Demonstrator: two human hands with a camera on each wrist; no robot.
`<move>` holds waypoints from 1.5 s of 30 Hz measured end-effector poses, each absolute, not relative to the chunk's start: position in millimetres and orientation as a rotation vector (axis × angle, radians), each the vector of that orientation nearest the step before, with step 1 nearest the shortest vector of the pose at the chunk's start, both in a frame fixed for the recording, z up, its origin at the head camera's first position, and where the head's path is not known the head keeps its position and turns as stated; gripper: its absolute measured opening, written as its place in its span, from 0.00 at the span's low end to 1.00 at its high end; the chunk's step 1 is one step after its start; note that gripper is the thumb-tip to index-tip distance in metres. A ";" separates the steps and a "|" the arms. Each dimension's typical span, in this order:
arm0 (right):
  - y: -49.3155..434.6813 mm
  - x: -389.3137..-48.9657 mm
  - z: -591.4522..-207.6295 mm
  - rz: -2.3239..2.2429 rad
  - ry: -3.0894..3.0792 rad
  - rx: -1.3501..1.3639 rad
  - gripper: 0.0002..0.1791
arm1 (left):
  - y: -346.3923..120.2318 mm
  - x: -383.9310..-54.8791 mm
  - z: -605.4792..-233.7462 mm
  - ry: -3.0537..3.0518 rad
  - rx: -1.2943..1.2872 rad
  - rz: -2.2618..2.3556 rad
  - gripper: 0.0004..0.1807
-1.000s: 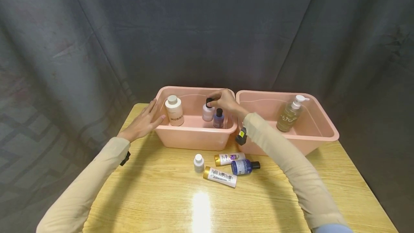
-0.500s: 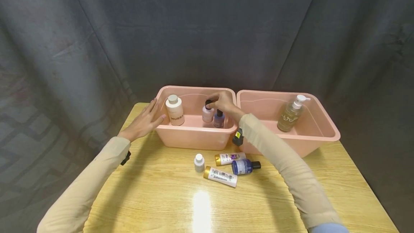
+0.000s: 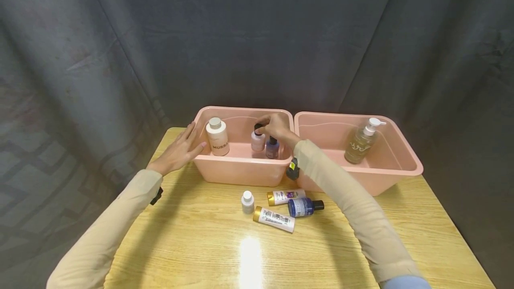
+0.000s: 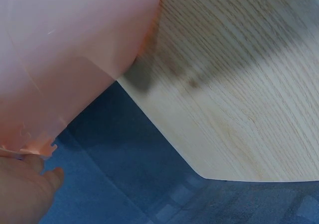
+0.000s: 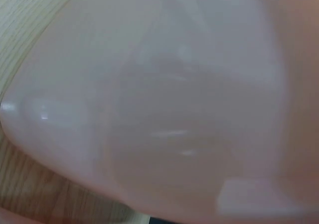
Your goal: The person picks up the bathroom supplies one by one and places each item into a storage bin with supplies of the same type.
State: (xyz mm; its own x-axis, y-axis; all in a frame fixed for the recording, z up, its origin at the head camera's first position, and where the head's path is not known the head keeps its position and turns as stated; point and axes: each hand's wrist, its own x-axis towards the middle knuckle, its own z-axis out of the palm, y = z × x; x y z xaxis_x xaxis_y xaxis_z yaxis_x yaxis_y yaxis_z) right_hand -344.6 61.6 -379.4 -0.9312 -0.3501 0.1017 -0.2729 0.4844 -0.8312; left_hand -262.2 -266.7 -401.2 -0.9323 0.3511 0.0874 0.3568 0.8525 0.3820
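Observation:
My right hand (image 3: pixel 277 127) reaches into the left pink bin (image 3: pixel 241 172) and pinches the black cap of a small pale bottle (image 3: pixel 258 142). Beside that bottle, partly under the hand, stands a small purple-blue bottle (image 3: pixel 272 150) with a black cap. My left hand (image 3: pixel 176 151) rests on the bin's left rim with its fingers extended; in the left wrist view the hand (image 4: pixel 25 189) shows at the bin's edge. A larger white bottle (image 3: pixel 217 139) marked MURRA stands upright at the left inside this bin. The right wrist view is filled by the bin's pink wall (image 5: pixel 174 109).
A second pink bin (image 3: pixel 401 146) adjoins on the right, holding a greenish pump bottle (image 3: pixel 358 146). In front on the wooden table (image 3: pixel 192 244) are a small white bottle (image 3: pixel 247 203), two white tubes with gold caps (image 3: pixel 277 220) and a blue bottle (image 3: pixel 302 207) lying down.
My right hand has lowered slightly with its wrist shifting a little left, fingers staying at the black cap. The left hand keeps its place on the rim.

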 end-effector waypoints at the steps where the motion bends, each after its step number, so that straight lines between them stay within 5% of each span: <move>1: 61.3 -344.9 -379.5 -1.467 2.620 -0.554 0.21 | -266.7 -262.3 -401.2 -3.006 -0.576 -0.625 0.44; 45: 56.4 -348.6 -378.3 -1.312 2.696 -0.534 0.19 | -263.3 -260.9 -401.2 -3.019 -0.568 -0.620 0.43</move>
State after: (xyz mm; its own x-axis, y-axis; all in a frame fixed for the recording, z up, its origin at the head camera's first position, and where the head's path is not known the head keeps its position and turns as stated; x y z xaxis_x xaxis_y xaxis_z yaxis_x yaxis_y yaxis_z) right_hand -348.6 56.4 -378.3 -0.9341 -0.3510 0.0653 -0.2681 0.5686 -0.7777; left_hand -260.9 -263.3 -401.2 -0.9342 0.3478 0.0789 0.3508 0.8559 0.3799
